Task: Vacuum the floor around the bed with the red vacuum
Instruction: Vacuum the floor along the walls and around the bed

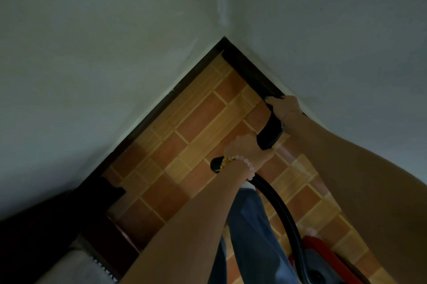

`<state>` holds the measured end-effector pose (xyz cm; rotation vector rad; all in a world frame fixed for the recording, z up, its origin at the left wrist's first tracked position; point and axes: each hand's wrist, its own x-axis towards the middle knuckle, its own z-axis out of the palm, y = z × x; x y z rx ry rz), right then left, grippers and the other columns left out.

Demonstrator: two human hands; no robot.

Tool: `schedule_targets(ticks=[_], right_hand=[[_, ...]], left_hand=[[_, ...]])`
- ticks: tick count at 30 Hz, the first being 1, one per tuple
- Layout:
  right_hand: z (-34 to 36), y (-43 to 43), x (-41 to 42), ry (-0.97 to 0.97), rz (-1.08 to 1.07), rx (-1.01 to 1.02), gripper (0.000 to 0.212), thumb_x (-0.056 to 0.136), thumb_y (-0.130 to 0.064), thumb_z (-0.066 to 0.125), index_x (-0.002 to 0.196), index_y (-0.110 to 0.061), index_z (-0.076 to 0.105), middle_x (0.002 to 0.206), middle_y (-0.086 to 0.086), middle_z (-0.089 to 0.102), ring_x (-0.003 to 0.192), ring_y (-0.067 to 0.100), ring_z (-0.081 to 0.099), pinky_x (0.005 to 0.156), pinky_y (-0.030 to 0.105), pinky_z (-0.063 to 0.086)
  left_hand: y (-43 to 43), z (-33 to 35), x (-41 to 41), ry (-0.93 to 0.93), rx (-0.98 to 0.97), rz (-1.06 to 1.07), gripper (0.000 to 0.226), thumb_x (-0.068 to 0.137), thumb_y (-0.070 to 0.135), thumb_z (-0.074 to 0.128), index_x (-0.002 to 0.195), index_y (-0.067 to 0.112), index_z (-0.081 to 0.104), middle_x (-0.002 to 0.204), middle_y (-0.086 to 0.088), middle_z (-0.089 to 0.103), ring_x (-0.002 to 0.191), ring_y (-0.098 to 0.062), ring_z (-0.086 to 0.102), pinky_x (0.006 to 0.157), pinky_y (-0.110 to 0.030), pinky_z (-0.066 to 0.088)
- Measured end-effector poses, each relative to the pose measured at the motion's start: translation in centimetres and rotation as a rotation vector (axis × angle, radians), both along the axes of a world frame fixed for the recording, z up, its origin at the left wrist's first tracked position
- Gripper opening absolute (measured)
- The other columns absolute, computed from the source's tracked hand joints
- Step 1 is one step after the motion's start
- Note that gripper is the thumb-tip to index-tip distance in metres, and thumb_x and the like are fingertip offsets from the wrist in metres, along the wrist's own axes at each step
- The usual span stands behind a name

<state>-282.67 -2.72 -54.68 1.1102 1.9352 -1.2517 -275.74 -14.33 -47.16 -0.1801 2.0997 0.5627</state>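
A black vacuum wand [247,75] runs along the dark skirting into the corner of the room. My right hand [285,105] grips the wand near its upper end, beside the right wall. My left hand [245,147], with a bead bracelet at the wrist, grips the black ribbed hose end [269,137] just below. The black hose [284,212] curves down to the red vacuum body [323,258] on the floor at the lower right. A dark bed frame with pale bedding [78,258] fills the lower left corner.
The floor [184,135] has orange and tan tile-pattern covering, narrowing toward the corner between two pale walls [115,41]. Dark skirting [161,108] lines both walls. My leg in blue trousers [251,237] stands between the bed and the vacuum.
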Motion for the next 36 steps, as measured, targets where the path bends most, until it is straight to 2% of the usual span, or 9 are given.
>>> schedule_targets(ticks=[4, 9, 12, 16, 20, 24, 30, 34, 36], right_hand=[[0.2, -0.6, 0.0, 0.002, 0.065, -0.021, 0.044, 0.088, -0.030, 0.061, 0.123, -0.004, 0.056, 0.109, 0.016, 0.063, 0.080, 0.025, 0.058, 0.070, 0.033, 0.050], [0.2, -2.1, -0.5, -0.038, 0.116, -0.072, 0.043, 0.090, -0.030, 0.057, 0.123, -0.003, 0.054, 0.096, 0.013, 0.059, 0.080, 0.025, 0.056, 0.065, 0.031, 0.047], [0.4, -2.8, -0.7, -0.097, 0.172, -0.115, 0.040, 0.091, -0.030, 0.055, 0.121, -0.003, 0.052, 0.080, 0.006, 0.051, 0.068, 0.020, 0.050, 0.054, 0.026, 0.042], [0.9, -3.1, -0.7, -0.142, 0.209, -0.097, 0.041, 0.094, -0.030, 0.050, 0.122, -0.001, 0.051, 0.073, 0.004, 0.045, 0.060, 0.017, 0.044, 0.048, 0.025, 0.035], [0.9, -2.7, 0.8, -0.157, 0.183, -0.036, 0.027, 0.095, -0.030, 0.048, 0.109, -0.007, 0.054, 0.069, 0.004, 0.044, 0.056, 0.017, 0.042, 0.045, 0.025, 0.031], [1.4, -2.5, 3.9, -0.168, 0.142, 0.021, 0.026, 0.097, -0.031, 0.047, 0.106, -0.007, 0.053, 0.066, 0.005, 0.043, 0.053, 0.017, 0.042, 0.047, 0.030, 0.036], [3.7, -1.4, 8.8, -0.190, -0.051, -0.034, 0.020, 0.100, -0.026, 0.042, 0.094, -0.010, 0.051, 0.064, 0.002, 0.037, 0.045, 0.013, 0.042, 0.034, 0.019, 0.032], [3.9, 1.2, 12.8, -0.233, -0.133, 0.049, 0.040, 0.096, -0.034, 0.049, 0.118, -0.001, 0.054, 0.066, 0.006, 0.044, 0.049, 0.018, 0.042, 0.041, 0.027, 0.032], [3.9, 2.6, 14.8, -0.261, -0.185, 0.057, 0.047, 0.094, -0.037, 0.053, 0.123, -0.001, 0.052, 0.068, 0.007, 0.045, 0.052, 0.020, 0.041, 0.044, 0.028, 0.032]], left_hand=[[-0.1, 0.2, 0.6, -0.002, 0.006, 0.048, 0.026, 0.087, 0.045, 0.055, 0.084, 0.020, 0.051, 0.062, 0.008, 0.044, 0.065, -0.014, 0.051, 0.056, -0.024, 0.039], [-1.1, 1.0, 0.4, -0.037, 0.004, 0.078, 0.033, 0.091, 0.045, 0.050, 0.100, 0.013, 0.058, 0.070, 0.004, 0.050, 0.059, -0.010, 0.047, 0.048, -0.022, 0.032], [-1.6, 1.5, 0.4, -0.043, 0.013, 0.068, 0.042, 0.095, 0.041, 0.047, 0.121, 0.009, 0.054, 0.108, -0.006, 0.063, 0.094, -0.021, 0.060, 0.065, -0.025, 0.043], [-1.2, 1.8, 0.5, -0.250, 0.083, 0.137, 0.052, 0.103, 0.034, 0.031, 0.146, 0.006, 0.026, 0.148, -0.012, 0.036, 0.133, -0.025, 0.039, 0.099, -0.028, 0.034], [-1.2, 1.2, 2.3, -0.052, -0.022, 0.056, 0.041, 0.090, 0.048, 0.050, 0.112, 0.014, 0.054, 0.106, -0.005, 0.065, 0.090, -0.020, 0.062, 0.065, -0.030, 0.046], [-1.2, 0.9, 5.4, -0.004, -0.058, 0.028, 0.034, 0.087, 0.053, 0.053, 0.087, 0.019, 0.050, 0.070, 0.005, 0.052, 0.058, -0.011, 0.049, 0.047, -0.023, 0.035], [-1.2, 1.6, 8.8, 0.012, 0.010, -0.042, 0.032, 0.086, 0.047, 0.054, 0.086, 0.015, 0.053, 0.062, 0.004, 0.047, 0.057, -0.013, 0.048, 0.049, -0.025, 0.037], [0.0, 2.3, 11.4, 0.001, 0.121, -0.131, 0.029, 0.085, 0.043, 0.056, 0.085, 0.015, 0.051, 0.066, 0.005, 0.049, 0.065, -0.014, 0.053, 0.060, -0.027, 0.047], [0.3, 3.1, 12.9, -0.043, 0.177, -0.210, 0.030, 0.087, 0.040, 0.055, 0.094, 0.010, 0.055, 0.070, 0.003, 0.049, 0.060, -0.010, 0.046, 0.050, -0.025, 0.038]])
